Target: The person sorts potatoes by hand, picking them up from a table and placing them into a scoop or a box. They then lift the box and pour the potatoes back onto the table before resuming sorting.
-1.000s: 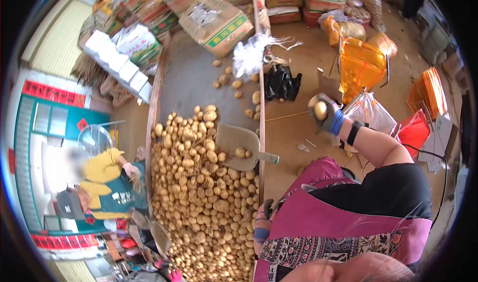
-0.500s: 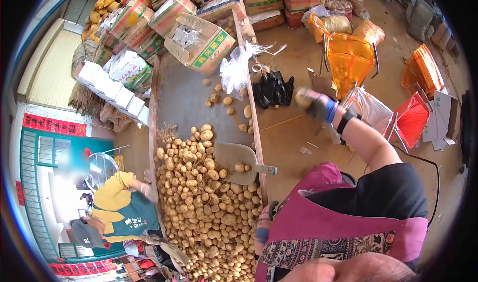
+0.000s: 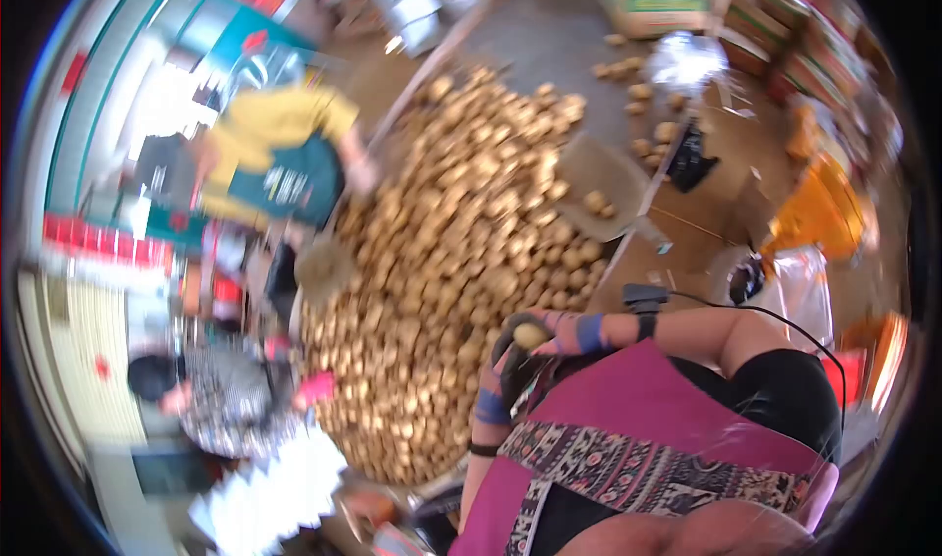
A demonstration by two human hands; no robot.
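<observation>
Blurred frame; entries run left to right.

1. Seated person in a patterned dark-and-white top, at the far left, beside the near left corner of the sorting bed. Details smeared.

2. Person in a yellow shirt and dark green apron, standing at the left edge of the bed, one arm reaching toward the heap.

3. Long wooden-sided sorting bed, running diagonally from the lower middle to the upper right, with a heap of small tan potatoes covering most of it.

4. Left hand, in a dark glove with a blue cuff, at the near edge of the bed, close against the pink apron. Fingers partly hidden under the other hand; whether they grip anything cannot be told.

5. Single small tan round potato, held at the near edge of the heap, just above and touching the left glove. It is roundish, with no clear long axis in this blur.

6. Right hand, in a dark glove with a blue wrist band, fingers curled narrowly about that potato. The potato sits at the fingertips, on the side facing the heap; this hand is the nearer of the two.

7. Grey metal scoop, lying at the right edge of the bed with a few potatoes in its pan.

8. Orange mesh sacks, on the floor to the right.
</observation>
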